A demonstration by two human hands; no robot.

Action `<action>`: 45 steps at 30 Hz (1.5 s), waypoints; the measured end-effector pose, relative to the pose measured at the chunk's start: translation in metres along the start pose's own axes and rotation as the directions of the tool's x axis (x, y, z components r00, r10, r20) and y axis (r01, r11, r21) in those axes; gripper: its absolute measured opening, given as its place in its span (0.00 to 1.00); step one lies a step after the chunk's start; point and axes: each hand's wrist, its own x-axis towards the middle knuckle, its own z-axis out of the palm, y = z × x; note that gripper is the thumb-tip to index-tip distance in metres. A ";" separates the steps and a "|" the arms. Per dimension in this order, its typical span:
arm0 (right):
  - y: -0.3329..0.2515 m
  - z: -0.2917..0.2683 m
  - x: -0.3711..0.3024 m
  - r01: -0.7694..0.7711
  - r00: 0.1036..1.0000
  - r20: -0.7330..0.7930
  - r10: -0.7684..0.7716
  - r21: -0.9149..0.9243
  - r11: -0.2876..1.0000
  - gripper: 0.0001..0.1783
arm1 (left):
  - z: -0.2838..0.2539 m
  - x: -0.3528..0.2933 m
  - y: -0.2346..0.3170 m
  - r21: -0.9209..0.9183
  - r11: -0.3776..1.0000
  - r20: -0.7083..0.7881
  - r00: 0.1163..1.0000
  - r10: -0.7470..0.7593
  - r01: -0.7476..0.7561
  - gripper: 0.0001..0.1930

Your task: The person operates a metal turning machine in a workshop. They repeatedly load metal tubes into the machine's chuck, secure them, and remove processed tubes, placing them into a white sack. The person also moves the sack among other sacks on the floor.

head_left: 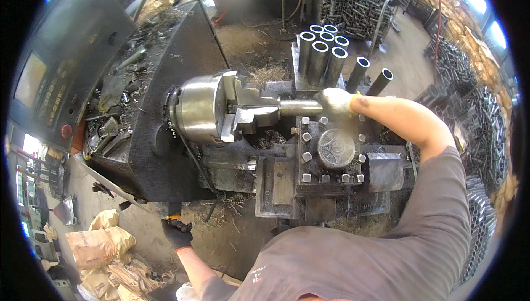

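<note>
My right hand (335,102), in a white glove, is closed around the outer end of a short steel tube (298,107). The tube's other end sits between the stepped jaws of a lathe chuck (201,107). Just below that hand is the square tool post (331,157), with a round cap and several bolts. My left hand (178,232), in a dark glove, is low at the left beside the machine's front. Its fingers are curled next to a small orange piece (174,216); what they grip is too unclear to name.
Several upright tubes (319,58) stand behind the tool post. A wire bin (350,5) of metal parts is at the back. More parts are heaped along the right (480,135). Metal scrap lies in the left tray (118,96); paper sacks (99,246) fill the lower-left floor.
</note>
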 end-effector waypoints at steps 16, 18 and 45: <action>-0.065 -0.055 0.079 -0.190 0.930 0.365 0.041 0.382 0.905 0.53 | -0.035 0.035 0.007 0.264 0.964 -0.107 0.992 0.064 -0.034 0.20; -0.020 -0.038 0.054 0.111 0.971 0.204 -0.120 0.054 0.992 0.34 | -0.034 0.033 -0.003 0.179 0.974 -0.096 0.983 0.159 -0.140 0.16; -0.167 -0.012 -0.308 0.123 0.715 -0.587 0.380 0.641 0.758 0.25 | 0.230 -0.160 0.016 0.257 -0.406 0.873 0.030 0.487 -0.877 0.15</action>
